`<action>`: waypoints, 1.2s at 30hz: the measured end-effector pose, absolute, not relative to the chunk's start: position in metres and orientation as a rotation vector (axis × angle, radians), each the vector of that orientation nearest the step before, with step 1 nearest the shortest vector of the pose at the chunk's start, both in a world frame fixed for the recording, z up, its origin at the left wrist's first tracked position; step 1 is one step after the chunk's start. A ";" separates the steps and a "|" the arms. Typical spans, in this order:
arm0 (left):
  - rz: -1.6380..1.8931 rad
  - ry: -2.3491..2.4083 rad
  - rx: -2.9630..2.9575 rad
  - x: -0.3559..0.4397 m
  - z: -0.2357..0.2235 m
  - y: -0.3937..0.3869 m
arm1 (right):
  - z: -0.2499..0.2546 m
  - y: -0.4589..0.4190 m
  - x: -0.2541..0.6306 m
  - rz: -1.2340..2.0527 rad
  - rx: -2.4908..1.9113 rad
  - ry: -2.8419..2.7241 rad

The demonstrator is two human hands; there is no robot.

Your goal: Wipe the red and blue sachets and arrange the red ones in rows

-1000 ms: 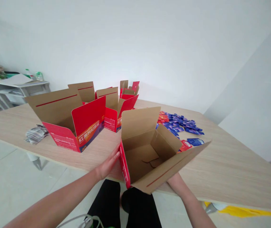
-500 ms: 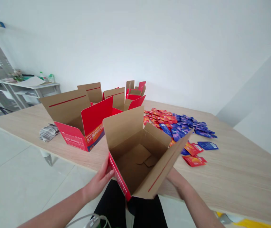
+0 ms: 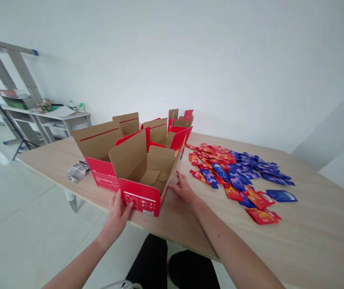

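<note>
An open red and brown cardboard box (image 3: 143, 180) stands on the wooden table (image 3: 310, 237) near its front edge, flaps up, nothing inside. My left hand (image 3: 116, 214) lies with straight fingers against the box's front left corner. My right hand (image 3: 183, 188) rests with spread fingers against the box's right wall. A spread of red and blue sachets (image 3: 235, 172) lies on the table to the right of my right hand.
Several more open red boxes (image 3: 156, 130) stand behind and to the left of the near one. A crumpled pile of silvery wrappers (image 3: 78, 171) lies at the table's left edge. A grey shelf unit (image 3: 51, 120) and a tripod (image 3: 6, 116) stand at the far left.
The box was held tilted off the table's front edge; now it stands upright on the table beside the other boxes. Both hands moved with it, and the view swung right.
</note>
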State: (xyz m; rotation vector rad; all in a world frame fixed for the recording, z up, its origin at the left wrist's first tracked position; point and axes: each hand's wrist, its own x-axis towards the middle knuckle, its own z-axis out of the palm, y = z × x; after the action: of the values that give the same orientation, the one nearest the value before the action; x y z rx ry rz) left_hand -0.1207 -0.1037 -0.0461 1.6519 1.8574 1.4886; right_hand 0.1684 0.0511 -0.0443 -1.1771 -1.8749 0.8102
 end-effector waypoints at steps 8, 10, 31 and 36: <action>1.660 2.072 1.519 -0.115 -0.040 -0.054 | -0.050 0.054 0.157 0.845 -1.207 -1.857; 1.700 2.142 1.459 -0.114 -0.039 -0.058 | -0.053 0.051 0.163 0.845 -1.220 -1.842; 1.547 2.097 1.622 -0.114 -0.042 -0.103 | -0.026 -0.026 0.231 0.836 -1.200 -1.880; 1.598 2.479 1.410 -0.170 -0.005 -0.090 | -0.056 -0.075 0.295 0.612 -1.338 -2.001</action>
State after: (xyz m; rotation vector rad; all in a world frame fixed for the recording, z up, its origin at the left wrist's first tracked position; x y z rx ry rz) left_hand -0.1701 -0.0898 -0.0055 1.4102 2.4793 1.5981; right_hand 0.2950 -0.0753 -0.0565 -1.3384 -2.0009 0.6123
